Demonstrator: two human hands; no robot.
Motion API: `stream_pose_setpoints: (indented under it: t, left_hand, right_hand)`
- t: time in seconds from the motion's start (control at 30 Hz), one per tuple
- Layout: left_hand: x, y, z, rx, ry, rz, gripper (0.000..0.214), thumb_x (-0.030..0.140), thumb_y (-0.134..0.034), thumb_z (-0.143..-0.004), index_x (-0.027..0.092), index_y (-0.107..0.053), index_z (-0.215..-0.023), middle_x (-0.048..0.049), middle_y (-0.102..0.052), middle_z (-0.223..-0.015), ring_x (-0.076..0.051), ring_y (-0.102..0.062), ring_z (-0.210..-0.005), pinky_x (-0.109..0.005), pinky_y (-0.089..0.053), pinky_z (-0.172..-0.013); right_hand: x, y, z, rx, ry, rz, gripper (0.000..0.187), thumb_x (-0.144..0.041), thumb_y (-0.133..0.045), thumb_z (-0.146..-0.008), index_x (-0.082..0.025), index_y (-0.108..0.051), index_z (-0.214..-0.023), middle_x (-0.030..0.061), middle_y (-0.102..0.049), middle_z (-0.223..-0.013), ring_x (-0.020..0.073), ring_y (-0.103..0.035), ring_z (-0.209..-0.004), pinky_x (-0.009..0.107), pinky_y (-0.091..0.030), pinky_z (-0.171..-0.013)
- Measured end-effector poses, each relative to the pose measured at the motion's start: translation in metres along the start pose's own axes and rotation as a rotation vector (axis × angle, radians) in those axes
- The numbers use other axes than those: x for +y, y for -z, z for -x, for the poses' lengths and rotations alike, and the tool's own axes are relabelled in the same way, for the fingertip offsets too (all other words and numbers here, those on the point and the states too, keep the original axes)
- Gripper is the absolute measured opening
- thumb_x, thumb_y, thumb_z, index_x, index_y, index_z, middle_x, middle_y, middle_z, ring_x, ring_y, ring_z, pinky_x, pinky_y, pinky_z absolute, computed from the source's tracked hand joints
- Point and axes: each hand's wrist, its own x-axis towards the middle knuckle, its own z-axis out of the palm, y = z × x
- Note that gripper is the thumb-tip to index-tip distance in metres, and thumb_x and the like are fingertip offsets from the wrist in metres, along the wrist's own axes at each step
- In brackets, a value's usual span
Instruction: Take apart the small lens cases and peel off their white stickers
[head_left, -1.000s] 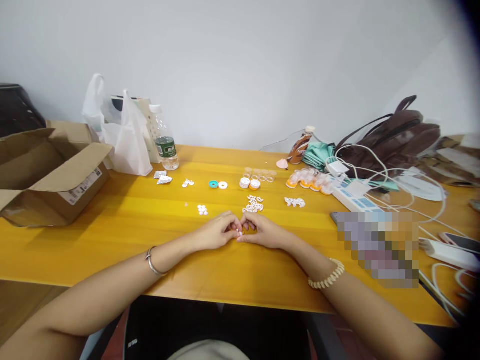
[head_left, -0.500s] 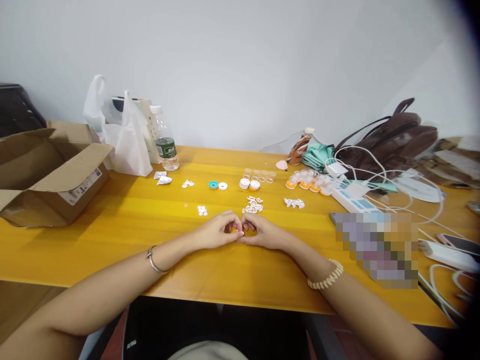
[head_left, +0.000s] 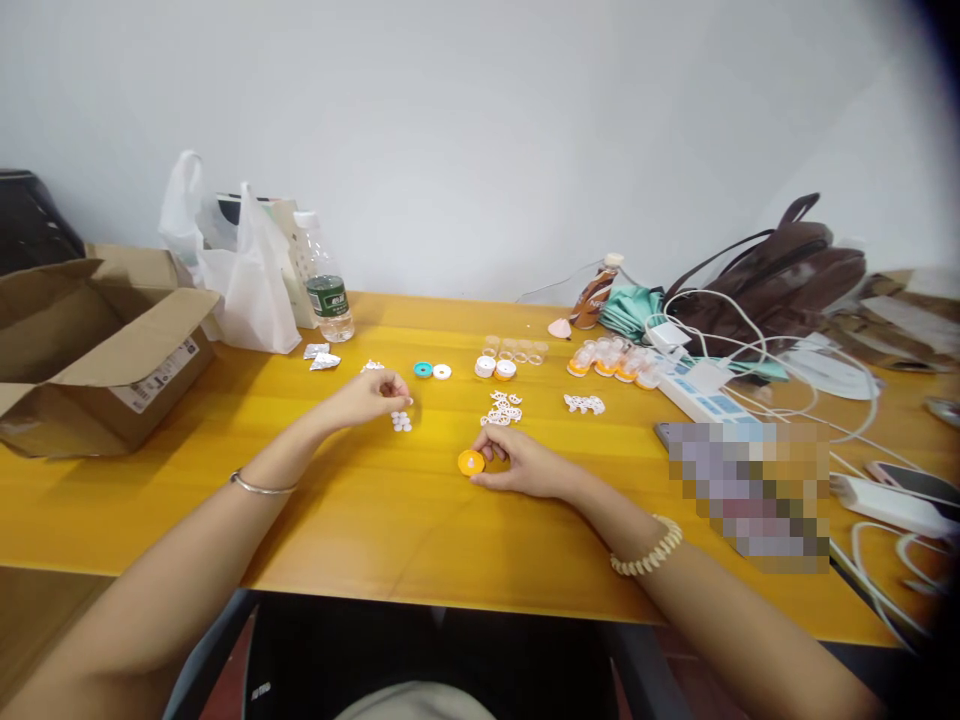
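Observation:
My right hand (head_left: 517,462) pinches the edge of a round orange disc (head_left: 471,463), which has a small pale knob at its centre. Farther left, my left hand (head_left: 379,395) has thumb and fingertips together, with a small white piece (head_left: 409,402) at the tips, partly hidden. Just below those fingers, several small white round pieces (head_left: 402,424) lie grouped on the table. Beyond the left hand is another little pile of white parts (head_left: 373,367). White openwork parts (head_left: 501,410) are heaped beyond my right hand.
A teal disc (head_left: 423,370) and a white ring (head_left: 442,372) lie beside white-and-orange wheels (head_left: 485,367) and clear cups (head_left: 521,350). Clear-and-orange assemblies (head_left: 606,358) stand right, near a power strip (head_left: 701,400). A cardboard box (head_left: 105,350) and water bottle (head_left: 328,295) are left.
My left hand has left the right hand and moved left and away, to the small white pieces. The orange disc, mostly hidden before, now shows in my right hand, which stays nearly in place.

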Motion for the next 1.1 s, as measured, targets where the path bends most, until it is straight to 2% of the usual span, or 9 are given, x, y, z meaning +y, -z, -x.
stream_pose_setpoints:
  t: [0.27,0.57,0.8,0.93,1.03,1.1]
  left_hand:
    - [-0.003,0.008,0.002,-0.132,0.091,-0.034,0.018,0.029,-0.058,-0.064,0.013,-0.061,-0.072,-0.0031,-0.066,-0.072,-0.016,-0.058,-0.069,-0.024,-0.044,-0.064]
    - [-0.013,-0.001,0.0,-0.267,0.1,-0.001,0.015,0.025,-0.056,-0.066,0.013,-0.061,-0.072,-0.0057,-0.068,-0.078,-0.016,-0.061,-0.073,-0.024,-0.045,-0.067]
    - [-0.018,-0.003,-0.001,-0.258,0.093,-0.038,0.015,0.024,-0.056,-0.065,0.014,-0.062,-0.074,-0.0045,-0.068,-0.077,-0.015,-0.06,-0.069,-0.023,-0.044,-0.062]
    - [-0.018,-0.004,0.0,-0.198,0.071,-0.06,0.017,0.026,-0.058,-0.066,0.014,-0.06,-0.077,-0.0033,-0.065,-0.074,-0.015,-0.059,-0.067,-0.024,-0.044,-0.061]
    - [-0.009,-0.01,0.004,-0.108,-0.017,-0.121,0.018,0.026,-0.058,-0.068,0.014,-0.057,-0.081,-0.0019,-0.061,-0.073,-0.014,-0.056,-0.068,-0.024,-0.044,-0.063]
    - [0.0,-0.018,0.009,-0.045,-0.131,-0.204,0.016,0.027,-0.056,-0.073,0.015,-0.056,-0.084,-0.0023,-0.058,-0.078,-0.014,-0.054,-0.07,-0.025,-0.044,-0.066]
  right_hand:
    - [0.001,0.0,0.0,-0.014,-0.011,0.003,0.023,-0.03,-0.064,-0.071,-0.018,-0.052,-0.086,-0.0014,-0.048,-0.077,0.0109,-0.044,-0.068,0.023,-0.038,-0.063]
    - [0.001,0.0,0.0,-0.021,-0.016,0.006,0.022,-0.029,-0.063,-0.071,-0.018,-0.054,-0.089,-0.0011,-0.049,-0.077,0.0111,-0.044,-0.068,0.023,-0.038,-0.063]
    - [0.001,0.0,0.0,-0.022,-0.014,-0.009,0.023,-0.029,-0.063,-0.072,-0.018,-0.054,-0.089,-0.0014,-0.049,-0.077,0.0109,-0.044,-0.068,0.023,-0.038,-0.062]
    - [0.001,0.0,0.0,-0.02,-0.01,-0.005,0.023,-0.03,-0.063,-0.072,-0.018,-0.054,-0.09,-0.0011,-0.049,-0.077,0.0109,-0.043,-0.068,0.023,-0.038,-0.062]
    - [0.001,0.0,0.0,-0.022,-0.009,0.001,0.023,-0.03,-0.063,-0.072,-0.018,-0.054,-0.09,-0.0009,-0.05,-0.078,0.011,-0.043,-0.068,0.023,-0.038,-0.063]
    - [0.001,0.0,0.0,-0.021,-0.01,0.003,0.023,-0.03,-0.063,-0.072,-0.018,-0.054,-0.089,-0.0009,-0.05,-0.078,0.0112,-0.044,-0.068,0.023,-0.038,-0.063]
